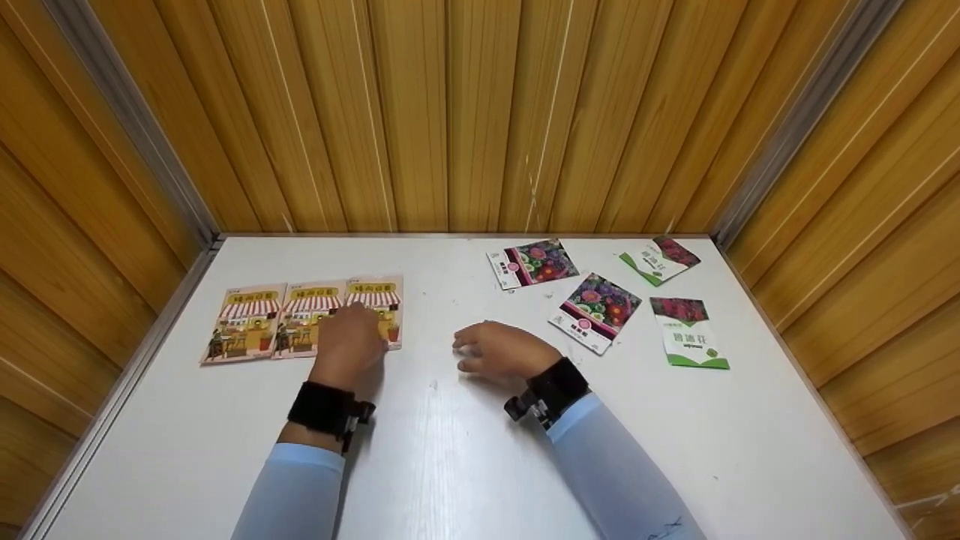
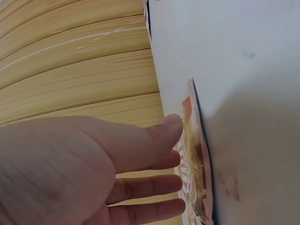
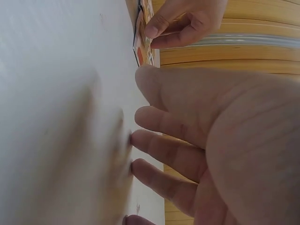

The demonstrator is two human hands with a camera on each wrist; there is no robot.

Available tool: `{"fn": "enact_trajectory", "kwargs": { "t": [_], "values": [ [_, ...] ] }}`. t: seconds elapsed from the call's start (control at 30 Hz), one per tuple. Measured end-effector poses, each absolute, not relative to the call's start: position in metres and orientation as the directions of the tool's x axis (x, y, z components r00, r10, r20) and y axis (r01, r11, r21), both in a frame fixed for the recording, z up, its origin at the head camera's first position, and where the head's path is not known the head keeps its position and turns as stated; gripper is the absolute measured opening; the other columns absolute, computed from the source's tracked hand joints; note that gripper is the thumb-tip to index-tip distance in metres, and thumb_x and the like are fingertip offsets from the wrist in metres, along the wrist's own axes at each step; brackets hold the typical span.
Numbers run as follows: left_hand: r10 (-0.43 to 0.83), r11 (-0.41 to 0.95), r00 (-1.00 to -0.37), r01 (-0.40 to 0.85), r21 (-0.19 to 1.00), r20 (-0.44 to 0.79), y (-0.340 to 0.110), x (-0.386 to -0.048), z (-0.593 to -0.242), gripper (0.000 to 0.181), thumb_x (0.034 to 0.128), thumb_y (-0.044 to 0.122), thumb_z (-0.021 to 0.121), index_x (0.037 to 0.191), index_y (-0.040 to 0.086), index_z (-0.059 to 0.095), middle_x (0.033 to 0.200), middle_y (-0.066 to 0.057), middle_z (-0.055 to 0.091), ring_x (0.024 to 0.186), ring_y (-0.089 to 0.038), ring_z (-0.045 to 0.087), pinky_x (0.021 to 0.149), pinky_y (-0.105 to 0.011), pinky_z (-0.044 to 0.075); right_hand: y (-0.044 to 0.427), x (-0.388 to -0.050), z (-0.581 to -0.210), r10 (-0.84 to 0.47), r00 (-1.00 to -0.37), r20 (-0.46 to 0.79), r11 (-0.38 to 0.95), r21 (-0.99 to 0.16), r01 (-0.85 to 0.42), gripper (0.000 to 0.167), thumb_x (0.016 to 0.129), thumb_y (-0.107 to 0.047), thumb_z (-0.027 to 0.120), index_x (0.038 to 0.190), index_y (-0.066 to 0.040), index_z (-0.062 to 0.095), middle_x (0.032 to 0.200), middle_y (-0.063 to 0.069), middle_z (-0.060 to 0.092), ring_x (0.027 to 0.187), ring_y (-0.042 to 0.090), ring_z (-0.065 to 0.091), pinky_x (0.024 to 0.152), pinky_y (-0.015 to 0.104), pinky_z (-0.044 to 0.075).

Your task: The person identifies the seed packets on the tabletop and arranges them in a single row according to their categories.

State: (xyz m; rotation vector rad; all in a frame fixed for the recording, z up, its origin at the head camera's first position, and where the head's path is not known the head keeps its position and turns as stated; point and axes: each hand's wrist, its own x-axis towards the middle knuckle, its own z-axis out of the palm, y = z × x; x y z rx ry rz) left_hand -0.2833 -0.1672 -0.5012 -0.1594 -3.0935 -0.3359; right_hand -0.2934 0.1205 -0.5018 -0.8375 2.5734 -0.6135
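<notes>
Three pink-and-yellow seed packets with a striped awning picture lie in a row on the left of the table: a left one (image 1: 241,324), a middle one (image 1: 298,337) and a right one (image 1: 390,300). My left hand (image 1: 351,341) rests its fingertips on the right packet and covers part of it. In the left wrist view the thumb and fingers (image 2: 150,183) are fairly straight against this packet (image 2: 194,154). My right hand (image 1: 506,351) hovers low over or touches the table's middle, its loosely bent fingers (image 3: 161,150) holding nothing.
Two flower-picture seed packets, an upper one (image 1: 536,264) and a lower one (image 1: 598,311), lie right of centre. Farther right are two white-and-green packets, one tilted (image 1: 660,260) and one nearly upright (image 1: 688,334). Wood-look panels (image 1: 480,112) border the white table (image 1: 450,480).
</notes>
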Motion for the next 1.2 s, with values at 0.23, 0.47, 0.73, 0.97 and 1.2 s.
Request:
{"fn": "enact_trajectory", "kwargs": {
  "t": [0.23, 0.47, 0.73, 0.97, 1.2],
  "values": [
    [0.179, 0.958, -0.979, 0.196, 0.209, 0.100, -0.153, -0.280, -0.506, 0.019, 0.0922, 0.017, 0.091, 0.084, 0.004, 0.080, 0.092, -0.015, 0.075, 0.084, -0.037, 0.071, 0.076, -0.059, 0.062, 0.149, -0.304, -0.495, -0.521, -0.837, -0.169, 0.779, -0.495, -0.385, 0.048, 0.111, -0.033, 0.074, 0.153, -0.010, 0.070, 0.166, 0.015, 0.063, 0.160, 0.037, 0.055, 0.136, 0.053, 0.041],
    [0.225, 0.953, -0.970, 0.238, 0.186, 0.089, -0.134, -0.274, -0.510, 0.024, 0.0859, 0.018, 0.097, 0.094, 0.002, 0.081, 0.102, -0.019, 0.077, 0.091, -0.040, 0.072, 0.085, -0.064, 0.063, 0.183, -0.316, -0.495, -0.374, -0.923, -0.089, 0.838, -0.459, -0.295, 0.053, 0.110, -0.031, 0.074, 0.155, -0.004, 0.066, 0.164, 0.020, 0.064, 0.158, 0.042, 0.055, 0.134, 0.057, 0.041],
    [0.246, 0.952, -0.968, 0.250, 0.174, 0.048, -0.122, -0.273, -0.513, 0.036, 0.0860, 0.026, 0.099, 0.103, -0.002, 0.083, 0.116, -0.023, 0.079, 0.104, -0.043, 0.075, 0.100, -0.069, 0.061, 0.180, -0.331, -0.513, -0.282, -0.953, -0.114, 0.882, -0.422, -0.210, 0.077, 0.109, -0.036, 0.075, 0.173, -0.006, 0.045, 0.183, 0.026, 0.036, 0.173, 0.045, 0.031, 0.142, 0.058, 0.028],
    [0.232, 0.956, -0.971, 0.239, 0.168, 0.060, -0.122, -0.266, -0.515, 0.034, 0.0861, 0.023, 0.098, 0.100, -0.003, 0.081, 0.109, -0.021, 0.076, 0.098, -0.041, 0.073, 0.084, -0.062, 0.064, 0.169, -0.341, -0.518, -0.242, -0.964, -0.113, 0.901, -0.394, -0.180, 0.084, 0.111, -0.044, 0.072, 0.173, 0.002, 0.039, 0.187, 0.028, 0.021, 0.176, 0.047, 0.020, 0.143, 0.060, 0.023],
    [0.141, 0.978, -0.989, 0.132, 0.160, -0.051, -0.128, -0.270, -0.508, 0.050, 0.0853, 0.037, 0.100, 0.101, -0.004, 0.078, 0.097, -0.016, 0.075, 0.082, -0.030, 0.069, 0.078, -0.055, 0.064, 0.167, -0.354, -0.513, -0.289, -0.937, -0.195, 0.924, -0.312, -0.220, 0.086, 0.113, -0.050, 0.067, 0.177, -0.002, 0.035, 0.188, 0.027, 0.018, 0.176, 0.051, 0.014, 0.138, 0.075, 0.022]
  ]
}}
